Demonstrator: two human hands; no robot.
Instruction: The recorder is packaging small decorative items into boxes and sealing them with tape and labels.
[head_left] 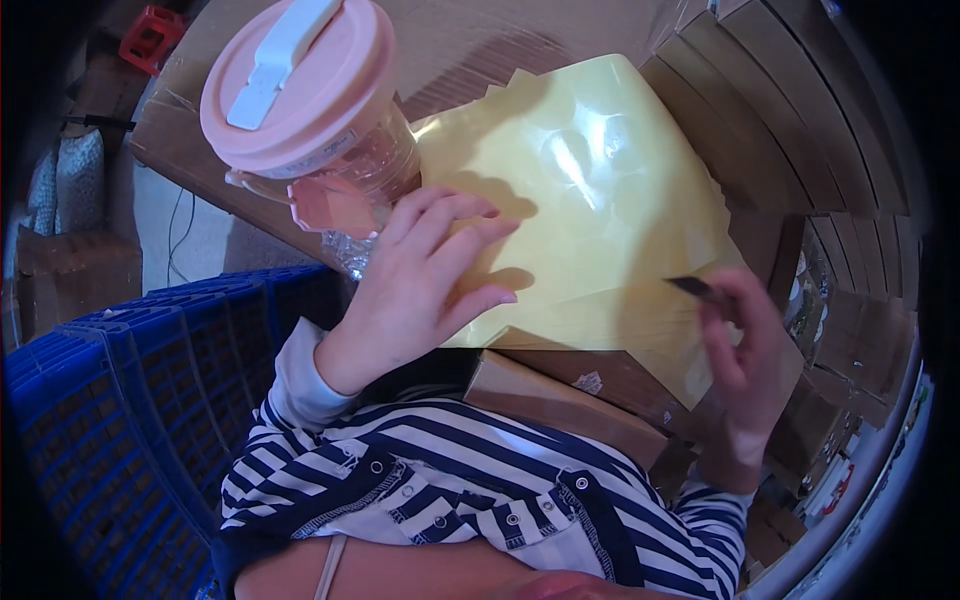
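A stack of glossy yellow sheets (480,140) with faint round clear shapes lies on the cardboard in front of me. My left hand (415,270) is over its left side, with fingers apart and nothing in them. Past that hand stands a clear cup (385,150) with a pink lid (290,90) and a white carry strap (280,60). A pink faceted piece (335,205) is at the cup's near side, next to my left fingers. On the right, my right hand (740,350) pinches a small dark pointed thing (688,286), its tip over the yellow sheets.
Blue plastic crates (130,370) stand at my left. Cardboard boxes (780,110) are packed along the right side. A brown carton (560,405) is between my body and the yellow sheets. Far left are a red plastic stool (152,38) and bubble-wrapped bundles (80,180).
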